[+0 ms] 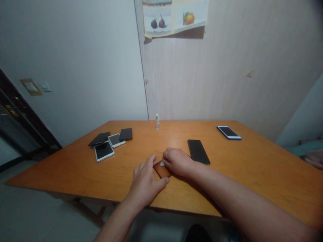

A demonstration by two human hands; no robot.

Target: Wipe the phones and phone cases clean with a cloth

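A flat brown thing (164,172) lies near the front of the desk (239,178). The left hand (145,178) is around its side, thumb and fingers apart. The right hand (178,162) has its fingers pinched on a small white bit (162,164) over it. A black phone (198,151) lies close by.

Room lies between bottle (157,123) and blue-edged tablet (229,132), but the black tablet (198,151) obstructs nearer in.
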